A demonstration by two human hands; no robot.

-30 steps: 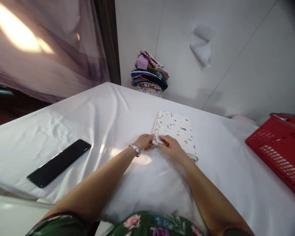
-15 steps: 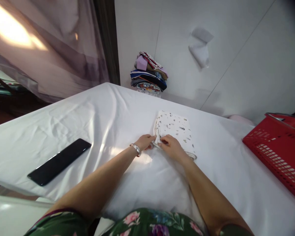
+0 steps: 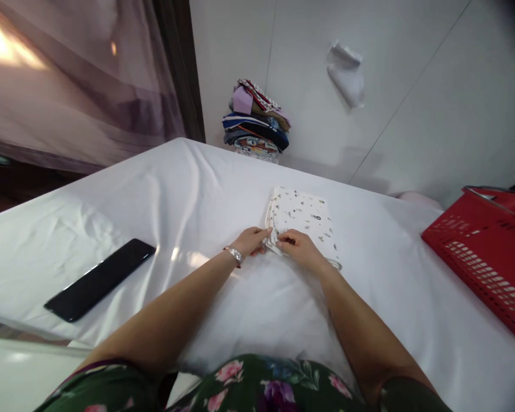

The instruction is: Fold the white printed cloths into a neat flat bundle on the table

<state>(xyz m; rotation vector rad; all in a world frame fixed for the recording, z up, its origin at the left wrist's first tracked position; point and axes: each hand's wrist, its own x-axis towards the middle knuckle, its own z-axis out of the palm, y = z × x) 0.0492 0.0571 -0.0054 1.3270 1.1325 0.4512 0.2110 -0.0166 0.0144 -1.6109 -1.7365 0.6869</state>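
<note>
A folded white cloth with a small scattered print lies flat on the white-covered table. Its layers show along the left edge. My left hand, with a silver bracelet at the wrist, pinches the cloth's near left corner. Close beside it, my right hand has its thumb and fingers closed on the same corner from the right. The fingertips partly hide the corner's edge.
A long black glossy object lies at the left on the table. On the right stands a red perforated basket with a metal handle. Beyond the far edge is a stack of folded clothes. Sheer curtains hang at the far left.
The raised bit of cloth at the corner now lies flatter between my fingers. Both hands remain at that corner. The whole view has shifted slightly.
</note>
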